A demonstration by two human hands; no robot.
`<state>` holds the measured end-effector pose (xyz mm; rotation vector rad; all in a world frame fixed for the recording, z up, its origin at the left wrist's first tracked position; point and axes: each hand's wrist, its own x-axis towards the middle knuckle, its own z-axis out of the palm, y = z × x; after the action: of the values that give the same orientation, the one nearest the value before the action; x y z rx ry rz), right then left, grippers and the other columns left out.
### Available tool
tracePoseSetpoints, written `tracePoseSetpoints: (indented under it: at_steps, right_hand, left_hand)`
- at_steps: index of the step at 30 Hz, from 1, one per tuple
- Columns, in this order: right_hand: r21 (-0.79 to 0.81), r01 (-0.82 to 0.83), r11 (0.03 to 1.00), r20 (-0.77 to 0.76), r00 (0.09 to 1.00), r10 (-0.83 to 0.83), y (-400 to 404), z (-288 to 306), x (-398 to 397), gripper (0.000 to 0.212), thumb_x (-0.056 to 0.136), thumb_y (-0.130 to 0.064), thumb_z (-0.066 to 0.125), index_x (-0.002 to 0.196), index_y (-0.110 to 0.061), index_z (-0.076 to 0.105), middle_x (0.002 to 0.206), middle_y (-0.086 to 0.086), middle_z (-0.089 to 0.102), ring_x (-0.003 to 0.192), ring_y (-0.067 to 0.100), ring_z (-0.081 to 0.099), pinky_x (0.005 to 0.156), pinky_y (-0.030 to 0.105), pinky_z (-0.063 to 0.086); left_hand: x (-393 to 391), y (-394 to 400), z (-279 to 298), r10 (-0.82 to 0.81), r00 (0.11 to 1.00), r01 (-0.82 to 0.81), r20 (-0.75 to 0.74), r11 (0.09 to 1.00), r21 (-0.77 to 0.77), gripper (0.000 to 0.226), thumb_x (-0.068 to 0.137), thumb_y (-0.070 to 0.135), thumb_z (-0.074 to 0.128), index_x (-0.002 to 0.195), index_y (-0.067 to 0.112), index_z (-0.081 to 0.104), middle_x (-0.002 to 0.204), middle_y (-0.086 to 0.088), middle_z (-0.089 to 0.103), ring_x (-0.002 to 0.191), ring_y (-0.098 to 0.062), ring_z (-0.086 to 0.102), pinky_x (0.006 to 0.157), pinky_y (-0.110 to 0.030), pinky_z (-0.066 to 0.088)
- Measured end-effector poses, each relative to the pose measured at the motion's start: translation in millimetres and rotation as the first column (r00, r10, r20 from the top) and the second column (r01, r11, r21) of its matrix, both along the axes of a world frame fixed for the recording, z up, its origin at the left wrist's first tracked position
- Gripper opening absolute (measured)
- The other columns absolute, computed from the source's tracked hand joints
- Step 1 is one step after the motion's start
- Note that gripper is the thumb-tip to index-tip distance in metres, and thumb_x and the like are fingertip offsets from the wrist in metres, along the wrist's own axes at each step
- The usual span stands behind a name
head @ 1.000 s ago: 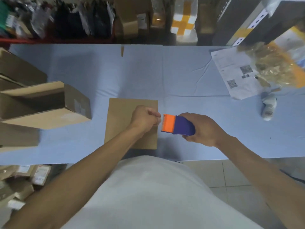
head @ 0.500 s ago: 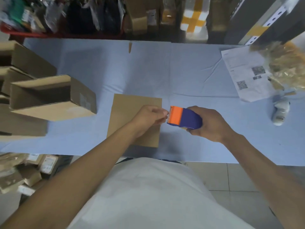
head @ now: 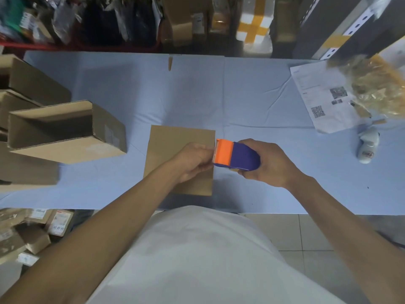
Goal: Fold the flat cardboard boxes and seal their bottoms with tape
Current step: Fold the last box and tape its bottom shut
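A brown cardboard box [head: 175, 141] stands on the blue table [head: 252, 102] near its front edge, closed side up. My right hand [head: 267, 163] grips a tape dispenser [head: 235, 156] with a purple body and an orange head, held just off the box's right edge. Above the box, my left hand [head: 192, 161] has its fingertips pinched together right at the dispenser's orange mouth; the tape end itself is too thin to make out.
Folded cardboard boxes [head: 61, 130] are stacked at the table's left. Printed sheets [head: 322, 99] and a crumpled plastic bag [head: 377, 88] lie at the right, with a small white object [head: 368, 145] below them. Parcels [head: 32, 229] sit on the floor at left, and shelves of goods run behind the table.
Both hands stay together over the box's right edge. The camera has shifted a little; the left fingertips now sit tight against the dispenser's orange head.
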<state>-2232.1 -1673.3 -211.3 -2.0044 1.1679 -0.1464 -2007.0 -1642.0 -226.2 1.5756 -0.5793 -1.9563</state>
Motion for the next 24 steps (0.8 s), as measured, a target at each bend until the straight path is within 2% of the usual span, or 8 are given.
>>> tracePoseSetpoints:
  at_steps: [3,6,9,12,14,17,22,24]
  right_hand:
    - [-0.004,-0.006,1.0,-0.019,1.0,0.006,1,0,3,0.06,0.068,-0.031,0.085,0.121,-0.033,0.056,0.105,-0.015,0.065,0.09,0.01,0.062,0.076,0.031,0.056]
    - [0.0,-0.009,1.0,-0.025,1.0,0.009,2,-1,4,0.06,0.069,-0.031,0.085,0.121,-0.03,0.056,0.105,-0.013,0.066,0.09,0.011,0.062,0.077,0.031,0.056]
    - [-0.006,-0.054,0.999,-0.055,0.997,0.054,3,-2,7,0.059,0.071,-0.031,0.083,0.122,-0.032,0.054,0.104,-0.014,0.065,0.089,0.012,0.062,0.075,0.029,0.054]
    - [0.007,-0.095,0.995,-0.135,0.986,0.095,0,-4,-4,0.063,0.069,-0.034,0.082,0.123,-0.037,0.05,0.101,-0.018,0.063,0.085,0.01,0.06,0.071,0.024,0.05]
    - [0.012,-0.07,0.997,-0.216,0.974,0.071,-2,-6,-23,0.062,0.068,-0.037,0.082,0.12,-0.04,0.049,0.097,-0.019,0.064,0.083,0.011,0.061,0.072,0.028,0.051]
    - [0.013,-0.045,0.999,-0.296,0.954,0.047,-7,-16,-43,0.058,0.067,-0.039,0.081,0.117,-0.04,0.051,0.094,-0.018,0.065,0.082,0.014,0.061,0.071,0.031,0.051]
    - [0.018,-0.056,0.998,-0.399,0.915,0.059,-13,-35,-43,0.055,0.068,-0.038,0.078,0.117,-0.042,0.053,0.092,-0.019,0.064,0.08,0.013,0.057,0.063,0.026,0.041]
    - [0.021,-0.056,0.998,-0.421,0.905,0.059,-15,-39,-43,0.055,0.068,-0.038,0.077,0.116,-0.042,0.053,0.091,-0.018,0.064,0.079,0.014,0.056,0.06,0.025,0.039]
  left_hand:
    - [1,0,3,-0.057,0.996,0.061,0.062,0.996,-0.065,0.028,0.094,-0.001,0.055,0.073,0.012,0.07,0.067,0.004,0.07,0.066,-0.005,0.068,0.061,-0.017,0.053]
    - [0,-2,4,-0.04,0.962,0.077,0.271,0.988,-0.131,0.025,0.093,-0.002,0.054,0.074,0.008,0.065,0.074,-0.004,0.068,0.071,-0.014,0.068,0.067,-0.026,0.059]
    - [-2,-3,3,-0.013,0.878,0.113,0.479,0.977,-0.18,0.03,0.085,-0.009,0.043,0.069,0.009,0.062,0.069,-0.005,0.064,0.065,-0.018,0.064,0.068,-0.033,0.059]
    - [6,0,1,0.048,0.86,0.061,0.507,0.979,-0.197,0.026,0.083,-0.007,0.057,0.064,0.011,0.061,0.066,-0.003,0.062,0.064,-0.021,0.062,0.068,-0.035,0.059]
    - [27,1,-5,0.096,0.846,0.007,0.524,0.981,-0.192,0.025,0.08,-0.002,0.069,0.06,0.012,0.06,0.063,-0.002,0.061,0.062,-0.021,0.062,0.075,-0.041,0.058]
    - [48,2,-15,0.103,0.841,-0.019,0.531,0.987,-0.16,0.025,0.08,-0.001,0.072,0.06,0.01,0.06,0.064,-0.004,0.065,0.059,-0.017,0.065,0.081,-0.048,0.059]
    - [31,0,-20,0.03,0.785,0.065,0.619,0.989,-0.131,0.021,0.077,0.005,0.075,0.058,0.008,0.067,0.065,-0.008,0.071,0.071,-0.026,0.071,0.078,-0.043,0.06]
    - [27,-1,-21,-0.012,0.684,0.198,0.729,0.965,-0.17,0.019,0.077,0.006,0.071,0.059,0.012,0.067,0.067,-0.004,0.071,0.074,-0.025,0.07,0.075,-0.039,0.058]
